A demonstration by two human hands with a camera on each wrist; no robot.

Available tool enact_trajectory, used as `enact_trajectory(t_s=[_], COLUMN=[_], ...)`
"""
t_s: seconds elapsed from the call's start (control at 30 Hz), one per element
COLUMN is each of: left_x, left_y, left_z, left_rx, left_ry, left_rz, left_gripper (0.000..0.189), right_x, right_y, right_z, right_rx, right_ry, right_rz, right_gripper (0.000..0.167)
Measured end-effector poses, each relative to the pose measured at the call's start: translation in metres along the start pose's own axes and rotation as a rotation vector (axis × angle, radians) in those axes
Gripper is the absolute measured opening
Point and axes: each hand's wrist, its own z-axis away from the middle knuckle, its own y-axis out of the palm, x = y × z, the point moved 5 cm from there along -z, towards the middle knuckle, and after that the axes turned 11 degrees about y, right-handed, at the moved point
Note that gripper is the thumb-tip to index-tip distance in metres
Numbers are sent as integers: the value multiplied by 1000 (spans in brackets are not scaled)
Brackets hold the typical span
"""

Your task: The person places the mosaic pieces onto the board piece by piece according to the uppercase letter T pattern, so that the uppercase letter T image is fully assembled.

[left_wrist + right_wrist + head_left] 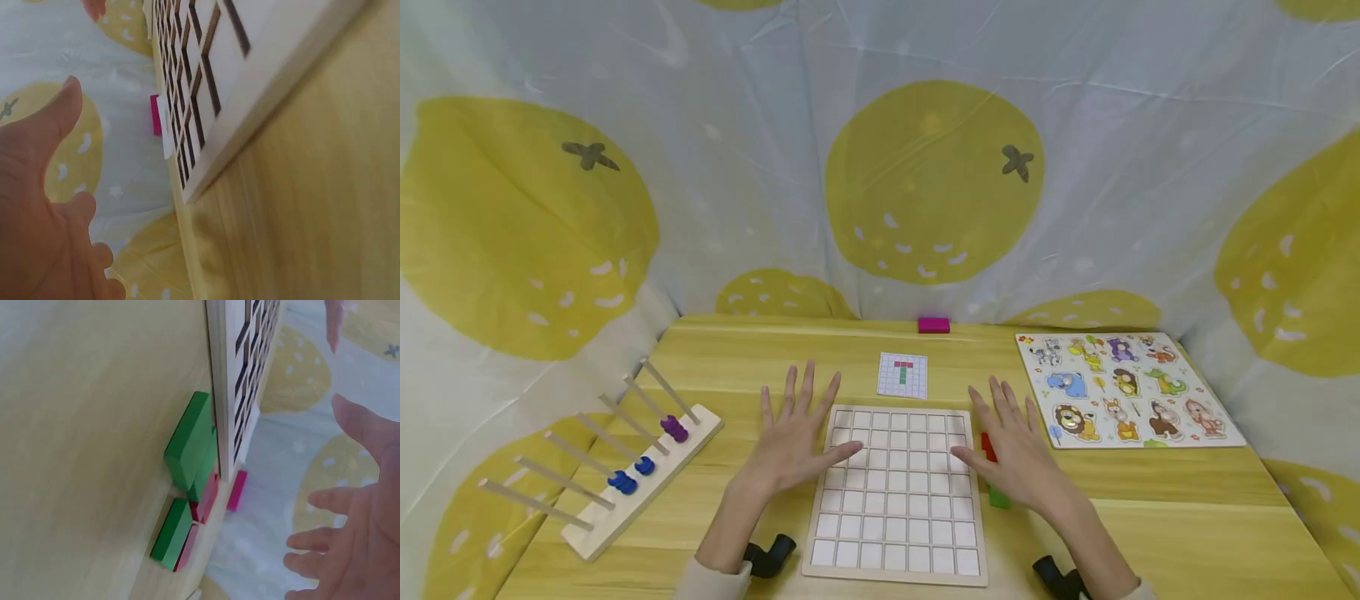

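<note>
Wooden bead rack [647, 485], bench [1180, 533] left | left hand [790, 446] spread, empty, thumb over edge of grid board [895, 504] | board centred, pattern card [891, 379] behind | red and green blocks [187, 440] just beside its right edge | right hand [1015, 458] spread, empty, raised near them; a low sideways sweep could scatter them | animal puzzle [1127, 392], far right

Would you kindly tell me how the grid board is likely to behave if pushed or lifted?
The grid board is probably stiff: it looks straight and thick-edged. Lying broad and flat on the table, it would likely slide rather than tip or roll. Pushed rightward, it might nudge the blocks close beside it.
</note>
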Motion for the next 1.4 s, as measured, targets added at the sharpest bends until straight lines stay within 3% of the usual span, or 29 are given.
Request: enact_trajectory(t_s=[0.53, 0.77, 1.07, 1.23, 1.4], left_x=[31, 33, 30, 29, 28], left_y=[17, 16, 18, 18, 20], left_z=[16, 18, 20, 21, 22], left_rx=[275, 317, 347, 343, 335], left_ry=[33, 49, 18, 8, 6], left_rz=[299, 314, 306, 290, 292], left_gripper=[123, 126, 137, 142, 142], right_x=[-23, -36, -54, -67, -77], right_y=[-10, -17, -33, -31, -25], right_z=[8, 5, 0, -4, -5], right_rx=[31, 66, 85, 150, 202], right_ry=[43, 54, -65, -66, -68], right_rz=[-3, -61, -166, -257, -274], right_gripper=[87, 82, 55, 42, 39])
